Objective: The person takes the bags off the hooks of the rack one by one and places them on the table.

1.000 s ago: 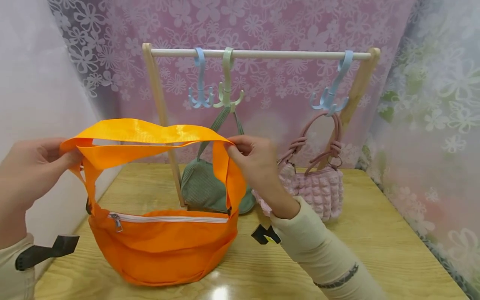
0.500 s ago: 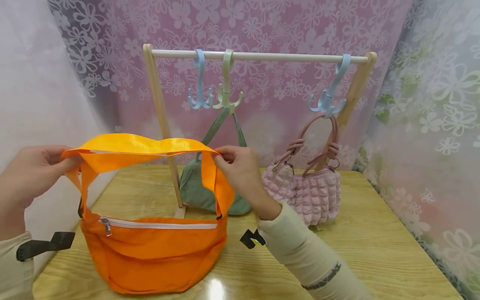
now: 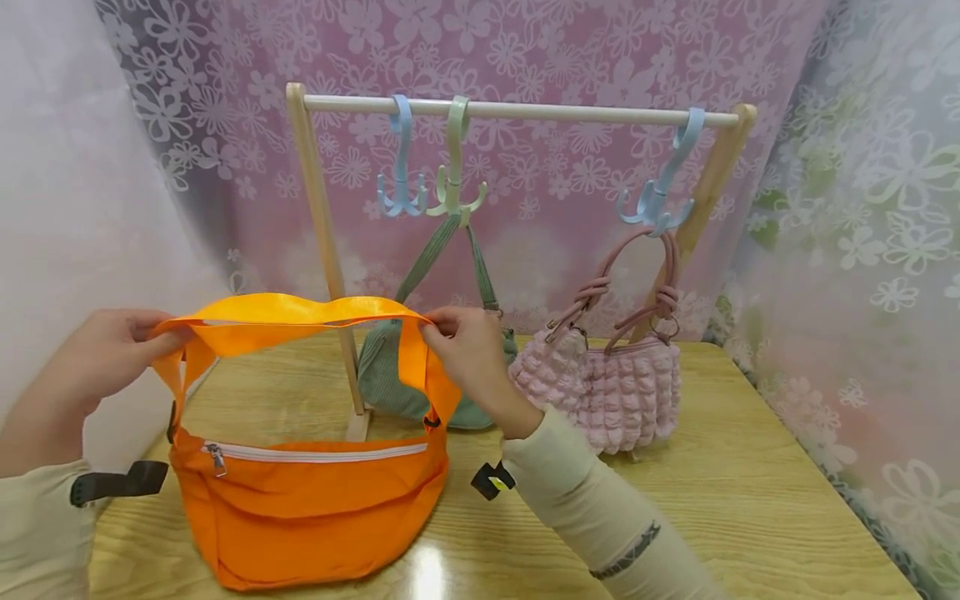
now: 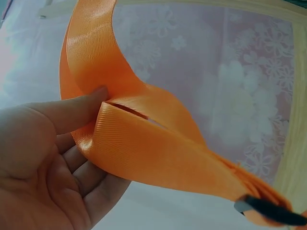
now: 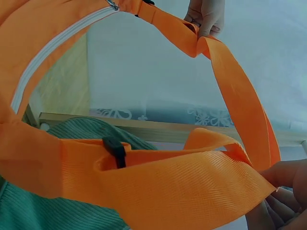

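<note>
The orange bag [image 3: 315, 517] is held upright by its strap [image 3: 300, 311] at the near left of the wooden table [image 3: 750, 500] (whether its base touches it cannot be told). The left hand [image 3: 112, 354] pinches one end of the strap's span, the right hand [image 3: 468, 354] the other; behind, a green bag [image 3: 384, 379] hangs from a green hook [image 3: 454, 158].

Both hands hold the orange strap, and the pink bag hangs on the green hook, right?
Not the green hook: the head view shows the pink bag on the rightmost blue hook. The left hand and right hand do hold the orange strap.
</note>
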